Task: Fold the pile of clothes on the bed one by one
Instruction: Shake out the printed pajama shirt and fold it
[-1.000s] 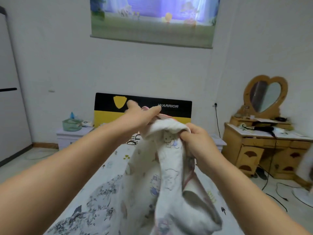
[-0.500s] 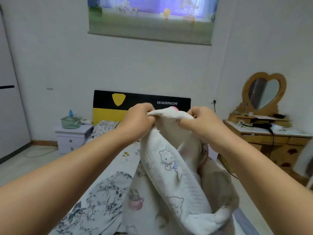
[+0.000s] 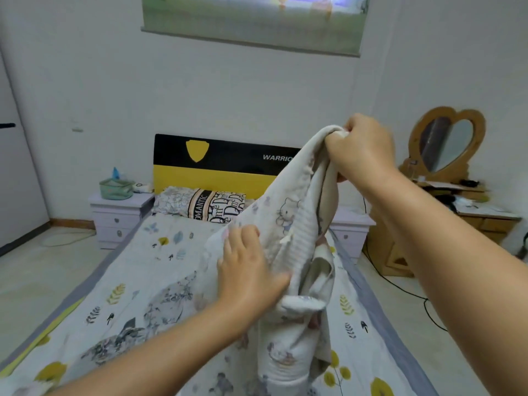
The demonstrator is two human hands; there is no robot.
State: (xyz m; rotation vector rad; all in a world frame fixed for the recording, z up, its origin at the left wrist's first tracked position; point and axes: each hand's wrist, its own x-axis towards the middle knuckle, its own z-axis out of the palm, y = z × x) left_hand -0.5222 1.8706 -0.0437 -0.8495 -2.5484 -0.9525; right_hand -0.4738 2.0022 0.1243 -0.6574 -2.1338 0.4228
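Bed below, white cartoon-print garment bunched, hanging

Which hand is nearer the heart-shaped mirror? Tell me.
Right. The right hand holds the garment up just left of the heart-shaped mirror; the left hand is lower, farther left.

Head-worn view down the bed

The white ribbed cotton garment is printed with pale cartoon cats and bears. The bed sheet is pale grey, patterned with yellow and grey leaves and bordered in grey. The headboard is black above and yellow below, marked with a yellow shield. The heart-shaped mirror frame is honey-coloured wood. The bedside cabinet is pale lilac.
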